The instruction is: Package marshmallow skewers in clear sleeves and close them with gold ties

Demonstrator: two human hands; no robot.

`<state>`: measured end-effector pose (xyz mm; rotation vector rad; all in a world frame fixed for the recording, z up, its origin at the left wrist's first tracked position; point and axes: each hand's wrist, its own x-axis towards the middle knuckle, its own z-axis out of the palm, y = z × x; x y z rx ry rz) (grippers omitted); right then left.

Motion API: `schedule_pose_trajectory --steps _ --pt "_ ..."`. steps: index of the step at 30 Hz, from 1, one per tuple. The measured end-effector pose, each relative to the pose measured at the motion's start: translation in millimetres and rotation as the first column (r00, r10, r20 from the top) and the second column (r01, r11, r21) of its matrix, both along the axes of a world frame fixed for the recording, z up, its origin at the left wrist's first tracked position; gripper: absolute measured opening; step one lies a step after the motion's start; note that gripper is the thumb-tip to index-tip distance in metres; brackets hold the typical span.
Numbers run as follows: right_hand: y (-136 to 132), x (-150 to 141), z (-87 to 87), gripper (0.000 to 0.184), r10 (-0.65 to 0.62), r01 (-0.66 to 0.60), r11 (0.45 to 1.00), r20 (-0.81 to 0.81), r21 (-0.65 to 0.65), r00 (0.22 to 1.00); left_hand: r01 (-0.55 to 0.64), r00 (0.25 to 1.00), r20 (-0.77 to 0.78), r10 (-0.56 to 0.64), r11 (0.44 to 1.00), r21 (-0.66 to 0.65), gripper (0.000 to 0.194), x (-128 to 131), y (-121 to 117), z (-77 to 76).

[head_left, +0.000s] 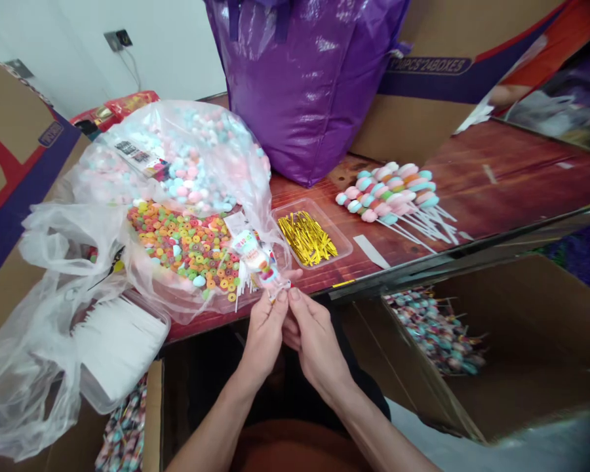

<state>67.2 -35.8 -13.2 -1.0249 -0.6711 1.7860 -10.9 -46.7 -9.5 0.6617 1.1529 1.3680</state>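
by the table (pixel 476 170), both hands (pixel 264 331) (pixel 319 334) pinch a printed bag (pixel 255 257).

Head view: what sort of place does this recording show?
Probably a small sweets-packing workspace, judging by the wrapped candy stick being held, the gold ties beyond it, and the cardboard box holding many candy sticks.

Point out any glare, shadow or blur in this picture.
Head view: white glare on the purple bag; head view: dark shadow beneath the table; head view: lower right corner smeared, and print on the candy wrapper in the hands too soft to read fully.
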Motion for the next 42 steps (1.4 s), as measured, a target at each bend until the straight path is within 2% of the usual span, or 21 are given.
schedule_pose_trajectory --steps 3,6,8,9,10,12,13,14,15,17,19,21,23,26,31,34,36,39,40,41,42 --pt "1 -7 6.8 0.049 -0.011 0.001 0.995 -0.096 -0.1 0.995 0.029 0.999 0.023 -0.031 0.995 0.099 0.035 -5 -2 -2.2" --pt "0 -11 5.6 0.051 0.046 -0.054 0.994 -0.082 -0.095 0.996 -0.049 0.987 0.159 0.033 0.994 0.101 0.026 -14 0 -3.1" --pt "3 -8 5.6 0.049 0.135 -0.135 0.991 0.024 0.003 0.991 -0.075 0.974 0.218 0.055 0.993 0.086 0.02 -20 3 -2.1" --pt "6 -4 7.3 0.048 0.209 -0.22 0.971 0.121 0.089 0.97 -0.073 0.968 0.246 0.052 0.994 0.078 0.019 -24 5 -1.0" --pt "12 1 10.4 0.045 0.285 -0.335 0.924 0.254 0.183 0.924 -0.073 0.96 0.275 0.05 0.995 0.075 0.02 -26 7 0.3" --pt "29 12 19.8 0.038 0.329 -0.575 0.754 0.575 0.319 0.749 -0.122 0.943 0.321 0.088 0.988 0.089 0.028 -32 11 3.2" --pt "41 18 25.2 0.033 0.26 -0.651 0.677 0.716 0.344 0.648 -0.169 0.935 0.329 0.128 0.981 0.098 0.031 -34 13 4.4" --pt "54 23 30.2 0.029 0.134 -0.677 0.645 0.819 0.354 0.557 -0.215 0.929 0.329 0.172 0.971 0.101 0.032 -36 15 5.2" --pt "68 26 34.2 0.026 -0.016 -0.665 0.656 0.887 0.358 0.462 -0.248 0.926 0.318 0.205 0.964 0.099 0.033 -37 16 5.6" --pt "97 29 37.8 0.023 -0.242 -0.598 0.737 0.949 0.315 0.201 -0.254 0.935 0.275 0.224 0.964 0.08 0.033 -39 18 5.1" --pt "123 26 34.6 0.021 -0.242 -0.573 0.803 0.968 0.162 -0.066 -0.202 0.956 0.228 0.184 0.978 0.059 0.034 -39 17 3.6" --pt "142 21 26.9 0.022 -0.179 -0.568 0.822 0.964 0.037 -0.196 -0.148 0.969 0.208 0.136 0.988 0.042 0.035 -38 15 2.1" --pt "153 17 18.5 0.025 -0.144 -0.567 0.824 0.963 -0.01 -0.226 -0.116 0.969 0.222 0.107 0.993 0.026 0.036 -36 14 0.8" --pt "156 14 11.9 0.028 -0.118 -0.553 0.833 0.964 -0.033 -0.236 -0.121 0.959 0.259 0.117 0.993 0.003 0.038 -34 15 -1.0" --pt "153 19 18.1 0.032 -0.109 -0.516 0.856 0.969 -0.023 -0.224 -0.16 0.93 0.329 0.165 0.986 -0.042 0.037 -33 18 -2.0" --pt "152 29 22.6 0.031 -0.147 -0.516 0.854 0.983 0.071 -0.108 -0.182 0.927 0.325 0.188 0.982 -0.05 0.037 -33 21 -0.2" --pt "146 37 24.1 0.027 -0.197 -0.513 0.835 0.978 0.2 0.061 -0.193 0.935 0.294 0.197 0.98 -0.043 0.036 -33 22 0.4" --pt "124 45 25.1 0.017 -0.249 -0.42 0.774 0.837 0.475 0.488 -0.197 0.95 0.243 0.196 0.98 -0.02 0.037 -31 24 -1.5" --pt "113 46 25.0 0.015 -0.224 -0.373 0.751 0.742 0.544 0.632 -0.196 0.956 0.221 0.193 0.981 -0.007 0.037 -29 24 -2.7" --pt "100 44 24.4 0.014 -0.172 -0.34 0.739 0.651 0.581 0.739 -0.196 0.962 0.194 0.191 0.981 0.005 0.036 -27 24 -3.9" --pt "87 42 23.1 0.014 -0.101 -0.336 0.736 0.586 0.587 0.804 -0.206 0.965 0.167 0.2 0.978 0.017 0.034 -25 24 -5.0"
